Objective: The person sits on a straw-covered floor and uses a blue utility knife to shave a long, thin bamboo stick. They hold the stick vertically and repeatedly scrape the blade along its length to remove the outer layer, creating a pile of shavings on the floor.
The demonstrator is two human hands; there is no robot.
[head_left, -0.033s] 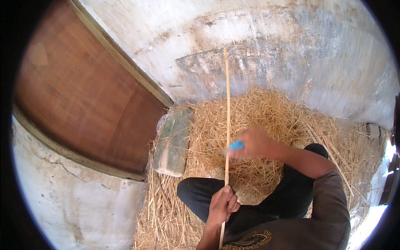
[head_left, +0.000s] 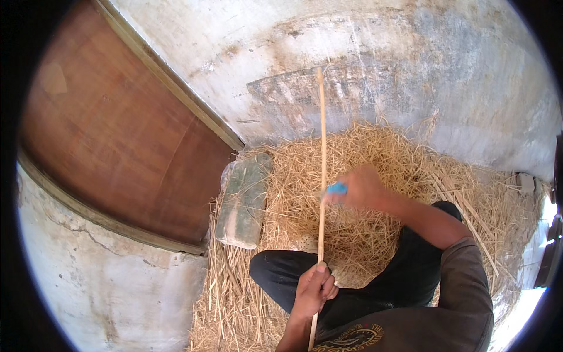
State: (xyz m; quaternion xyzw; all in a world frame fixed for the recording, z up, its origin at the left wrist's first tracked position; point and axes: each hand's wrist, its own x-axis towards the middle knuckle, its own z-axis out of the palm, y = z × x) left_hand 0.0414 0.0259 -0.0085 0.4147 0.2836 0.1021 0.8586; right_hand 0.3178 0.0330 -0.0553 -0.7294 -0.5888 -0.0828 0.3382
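A long, thin, pale strip, like split bamboo or wood, stands out away from me, its far end against the view of the wall. My left hand is closed around its near part, thumb on top, just above my lap. Farther along, my right hand is closed on a small blue-handled tool. The tool's tip meets or nearly meets the strip; motion blur hides its exact shape. The strip's near end runs past my left hand toward my body.
Loose straw-like shavings cover the floor in front of me. A greenish block lies at left beside a brown wooden panel with a wooden frame. A stained plaster wall stands ahead. Several longer strips lie at right.
My right hand and the blue-handled tool have moved a little farther out along the strip. The strip has shifted slightly right. My left hand stays in place.
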